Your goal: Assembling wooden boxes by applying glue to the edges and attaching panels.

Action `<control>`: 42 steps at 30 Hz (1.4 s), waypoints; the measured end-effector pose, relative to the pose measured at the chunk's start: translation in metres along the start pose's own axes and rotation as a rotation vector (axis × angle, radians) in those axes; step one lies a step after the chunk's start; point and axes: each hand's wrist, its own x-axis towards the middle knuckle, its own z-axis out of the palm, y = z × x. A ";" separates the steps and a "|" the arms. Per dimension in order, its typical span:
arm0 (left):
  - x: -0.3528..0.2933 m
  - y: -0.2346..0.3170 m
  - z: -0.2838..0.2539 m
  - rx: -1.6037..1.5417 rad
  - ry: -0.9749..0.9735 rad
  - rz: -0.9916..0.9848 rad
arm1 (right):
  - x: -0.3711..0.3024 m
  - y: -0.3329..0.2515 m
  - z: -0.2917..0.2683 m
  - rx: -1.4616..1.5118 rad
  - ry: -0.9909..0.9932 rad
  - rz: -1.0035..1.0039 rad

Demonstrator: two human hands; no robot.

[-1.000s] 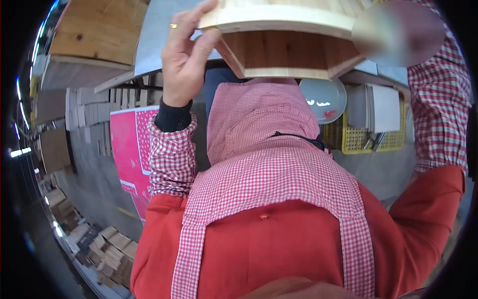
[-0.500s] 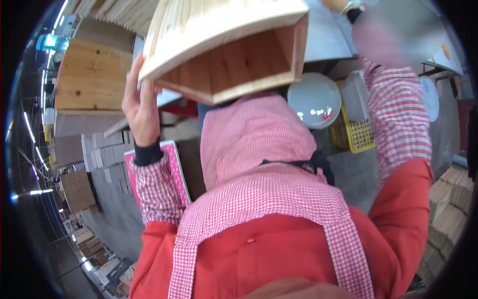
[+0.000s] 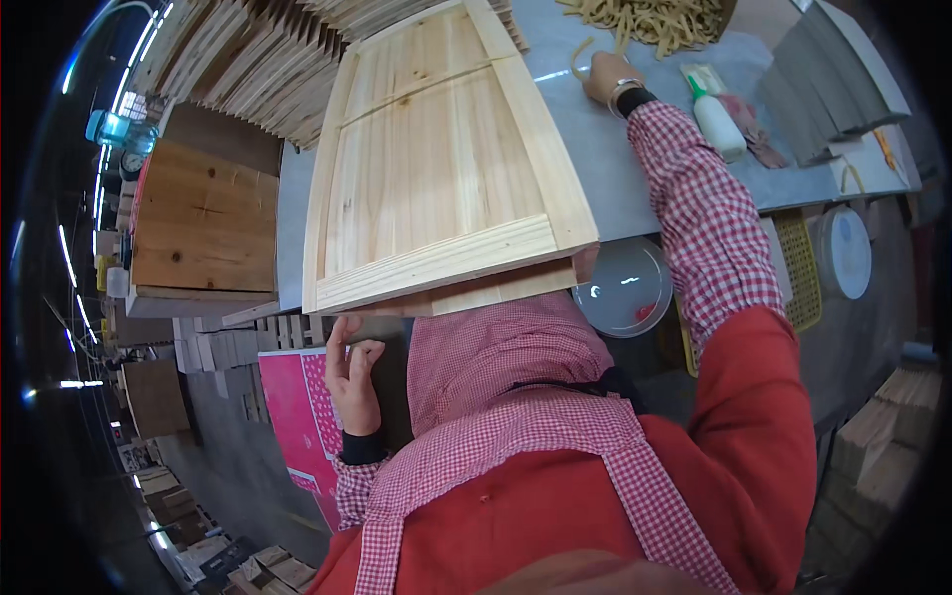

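Note:
A pale wooden box (image 3: 436, 178) lies on the table before me, its framed panel face up and its near end overhanging the table edge. Just below its near left corner is my left hand (image 3: 355, 382), fingers loosely bent and apart, with nothing in them; the fingertips are close to the box's edge, and I cannot tell if they touch. Out on the table, right of the box, my right hand (image 3: 610, 79) is closed on a thin tan strip (image 3: 578, 61). A heap of similar curled tan strips (image 3: 650, 22) lies just beyond it.
A white bottle with a green cap (image 3: 719, 127) and a crumpled cloth (image 3: 756, 134) lie by my right forearm. Grey boards (image 3: 828, 84) stand at the right. Stacked wooden slats (image 3: 248, 74) fill the far left. Below the table are a lidded round tub (image 3: 623, 288) and a yellow basket (image 3: 801, 273).
The wooden box has come down from a tilted, raised position onto the table, panel up. My left hand has let go and dropped below it. My right hand has moved left, to the strips.

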 end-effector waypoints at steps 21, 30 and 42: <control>0.003 0.112 0.078 0.559 -0.397 1.125 | -0.337 -0.099 -0.172 0.567 -0.069 -0.992; 0.002 0.092 -0.001 -0.021 -1.023 0.217 | -0.341 -0.095 -0.160 0.535 -0.200 -1.143; 0.082 0.010 -0.050 1.105 -0.370 1.181 | -0.280 0.008 -0.125 -0.016 0.354 -1.057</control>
